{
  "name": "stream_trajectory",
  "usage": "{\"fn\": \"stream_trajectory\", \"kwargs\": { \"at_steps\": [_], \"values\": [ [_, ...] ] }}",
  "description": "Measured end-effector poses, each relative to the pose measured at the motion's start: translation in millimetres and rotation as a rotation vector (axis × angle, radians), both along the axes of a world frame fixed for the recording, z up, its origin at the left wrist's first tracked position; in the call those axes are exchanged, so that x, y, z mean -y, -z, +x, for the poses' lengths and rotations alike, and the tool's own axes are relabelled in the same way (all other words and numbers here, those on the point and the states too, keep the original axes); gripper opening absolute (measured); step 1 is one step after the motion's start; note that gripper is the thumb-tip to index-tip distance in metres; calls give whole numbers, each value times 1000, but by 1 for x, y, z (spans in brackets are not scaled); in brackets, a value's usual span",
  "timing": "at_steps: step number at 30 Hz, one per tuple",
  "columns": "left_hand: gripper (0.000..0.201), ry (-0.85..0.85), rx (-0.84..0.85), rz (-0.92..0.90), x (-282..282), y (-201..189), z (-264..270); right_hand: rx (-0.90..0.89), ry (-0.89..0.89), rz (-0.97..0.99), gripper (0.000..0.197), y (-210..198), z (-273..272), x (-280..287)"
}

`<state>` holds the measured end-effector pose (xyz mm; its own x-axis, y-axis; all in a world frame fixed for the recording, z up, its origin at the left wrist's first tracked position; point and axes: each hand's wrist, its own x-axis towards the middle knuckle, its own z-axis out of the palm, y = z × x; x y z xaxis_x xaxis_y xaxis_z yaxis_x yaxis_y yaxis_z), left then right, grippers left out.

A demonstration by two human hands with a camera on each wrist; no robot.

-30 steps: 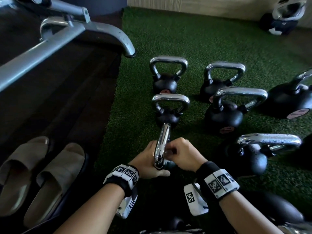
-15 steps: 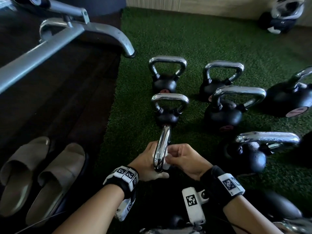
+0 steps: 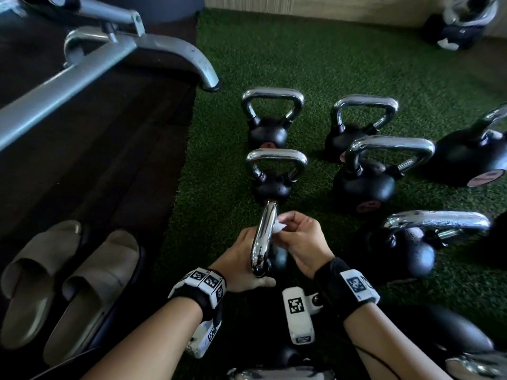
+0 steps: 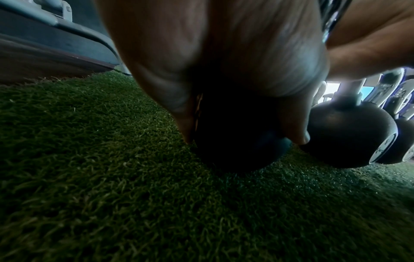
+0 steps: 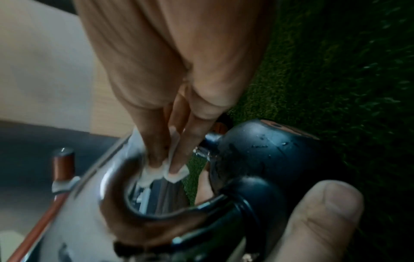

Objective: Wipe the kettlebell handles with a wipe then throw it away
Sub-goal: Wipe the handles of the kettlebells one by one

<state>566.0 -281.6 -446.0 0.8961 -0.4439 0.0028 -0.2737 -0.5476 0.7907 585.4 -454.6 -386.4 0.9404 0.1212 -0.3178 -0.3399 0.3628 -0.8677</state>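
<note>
The nearest kettlebell stands on the turf with its chrome handle [image 3: 263,239] seen edge-on. My right hand [image 3: 288,229] pinches a small white wipe [image 3: 278,228] and presses it against the handle's right side. In the right wrist view the fingertips [image 5: 156,159] push the wipe [image 5: 167,171] onto the inner curve of the chrome handle [image 5: 112,184]. My left hand [image 3: 241,259] grips the kettlebell from the left, below the handle. In the left wrist view its fingers and thumb straddle the black ball [image 4: 237,156]. The ball is mostly hidden in the head view.
Several more chrome-handled kettlebells [image 3: 273,160] stand ahead and to the right on the green turf [image 3: 315,58]. A grey machine frame [image 3: 109,58] crosses the dark floor at upper left. A pair of beige sandals [image 3: 68,283] lies at lower left.
My right hand has slid farther along the handle and turned at the wrist, so the white wipe now shows. The left hand has kept its hold.
</note>
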Motion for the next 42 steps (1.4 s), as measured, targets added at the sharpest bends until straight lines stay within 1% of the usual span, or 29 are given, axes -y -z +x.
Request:
{"fn": "stream_trajectory", "kwargs": {
  "at_steps": [3,6,10,13,16,20,25,28,29,30,32,33,34,36,38,40,42],
  "values": [
    [119,11,11,-21,-1,-2,-1,83,58,-205,26,1,-4,-2],
    [117,6,-7,-32,1,2,-3,153,117,-394,27,0,-7,-3],
    [118,-68,-70,21,2,1,-3,161,259,-643,26,-6,2,-14],
    [117,-60,-70,15,2,3,-3,123,328,-747,23,-6,3,-20],
    [116,-61,-68,-23,1,7,-3,101,318,-853,18,-10,3,-25],
    [116,-55,-61,-18,1,10,-3,125,314,-903,20,-12,4,-25],
    [116,-87,-79,-39,2,12,-3,88,205,-969,11,-4,5,-21],
    [112,-51,1,-28,3,12,-6,54,105,-976,10,-6,4,-10],
    [114,-56,12,-41,4,14,-7,93,91,-991,13,-9,3,-4],
    [117,-69,7,-60,5,17,-8,181,87,-1020,19,-13,2,3],
    [121,-83,-4,-55,5,21,-8,461,65,-1090,44,-20,5,14],
    [123,-81,5,-25,4,23,-7,600,10,-1110,56,-22,9,18],
    [124,-79,7,12,3,23,-6,713,-80,-1111,62,-24,14,21],
    [125,-77,-19,118,1,15,-4,856,-295,-1095,63,-29,27,23],
    [123,-55,-46,263,0,5,-4,912,-428,-1117,58,-34,39,26],
    [121,-27,-12,378,-1,-7,-3,902,-533,-1192,53,-45,49,30],
    [119,12,26,469,-4,-11,2,868,-652,-1283,44,-57,57,32]
  ]
}}
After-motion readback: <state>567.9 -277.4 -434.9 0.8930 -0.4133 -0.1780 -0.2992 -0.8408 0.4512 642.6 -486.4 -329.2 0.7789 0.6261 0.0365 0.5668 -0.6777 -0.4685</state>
